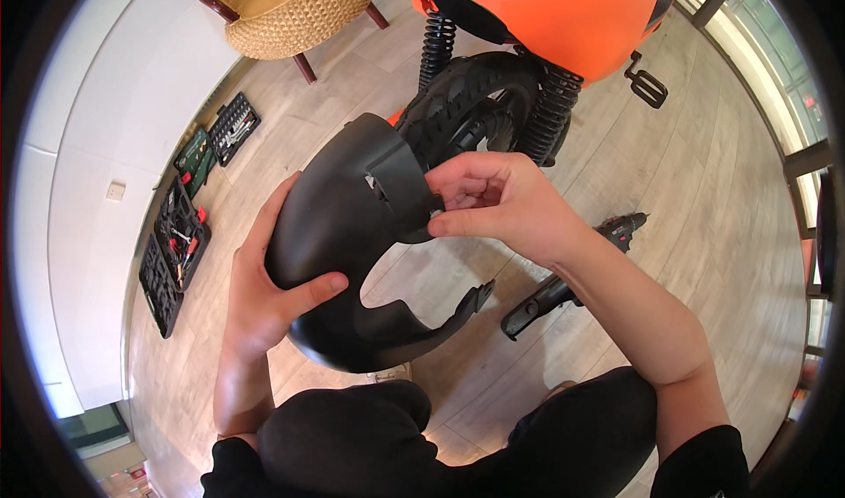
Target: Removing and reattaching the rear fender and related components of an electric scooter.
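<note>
left hand [264, 300] clamps black fender [339, 234] edge, thumb across; right hand [497, 203] pinches its tab

Pale wood-plank floor [704, 190] meets a white wall [97, 102] on the left, with a small socket [115, 190] on it. A wicker chair [286, 5] stands at the top, and bright windows [783, 67] run along the right.

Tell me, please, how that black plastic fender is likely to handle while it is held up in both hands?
The black fender probably feels light for its size: the left hand carries its side with a loose grip. It looks fairly stiff, keeping its curve unsupported. The right hand pinches its thin tab, which may flex or snap.
</note>
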Tool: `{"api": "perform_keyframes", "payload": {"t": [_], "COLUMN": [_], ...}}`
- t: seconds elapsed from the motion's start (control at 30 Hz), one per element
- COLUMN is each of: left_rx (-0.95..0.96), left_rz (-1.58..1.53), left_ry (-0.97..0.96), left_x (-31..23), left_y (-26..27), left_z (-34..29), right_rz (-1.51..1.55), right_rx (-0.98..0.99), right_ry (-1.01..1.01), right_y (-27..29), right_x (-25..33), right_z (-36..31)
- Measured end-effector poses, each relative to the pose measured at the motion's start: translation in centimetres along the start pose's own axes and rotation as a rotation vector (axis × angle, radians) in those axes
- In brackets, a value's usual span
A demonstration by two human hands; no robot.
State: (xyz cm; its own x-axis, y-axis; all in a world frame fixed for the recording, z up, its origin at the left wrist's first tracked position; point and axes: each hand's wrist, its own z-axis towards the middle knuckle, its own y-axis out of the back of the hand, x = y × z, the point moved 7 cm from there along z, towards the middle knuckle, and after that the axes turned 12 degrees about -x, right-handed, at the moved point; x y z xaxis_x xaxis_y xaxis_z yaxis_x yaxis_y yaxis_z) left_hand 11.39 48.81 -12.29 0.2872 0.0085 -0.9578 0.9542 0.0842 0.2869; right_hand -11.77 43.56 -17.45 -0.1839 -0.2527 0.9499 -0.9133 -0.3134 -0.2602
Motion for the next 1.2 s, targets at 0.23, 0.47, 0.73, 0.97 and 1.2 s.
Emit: {"api": "perform_keyframes", "payload": {"t": [0.23, 0.47, 0.73, 0.97, 1.2], "left_rx": [-0.055, -0.143, -0.055, 0.107, 0.147], "left_rz": [0.07, 0.282, 0.599, 0.545, 0.432], "left_ry": [-0.048, -0.155, -0.246, -0.205, -0.124], "left_x": [-0.2, -4.0, -8.3, -7.2, -6.1], "left_y": [-0.6, -2.1, -9.0, -13.6, -17.4], "left_z": [0.3, 2.2, 9.0, 11.8, 13.0], "right_rz": [-0.081, -0.441, -0.298, -0.125, -0.142], "right_rx": [-0.323, -0.632, -0.79, -1.005, -1.134], "right_ry": [0.201, 0.685, 0.558, 0.45, 0.391], "right_y": [0.9, 2.9, 16.5, 23.1, 28.2], "right_x": [-0.9, 2.3, -5.6, -7.0, -10.1], "right_z": [0.0, -1.6, -3.1, -4.2, -5.4]}}
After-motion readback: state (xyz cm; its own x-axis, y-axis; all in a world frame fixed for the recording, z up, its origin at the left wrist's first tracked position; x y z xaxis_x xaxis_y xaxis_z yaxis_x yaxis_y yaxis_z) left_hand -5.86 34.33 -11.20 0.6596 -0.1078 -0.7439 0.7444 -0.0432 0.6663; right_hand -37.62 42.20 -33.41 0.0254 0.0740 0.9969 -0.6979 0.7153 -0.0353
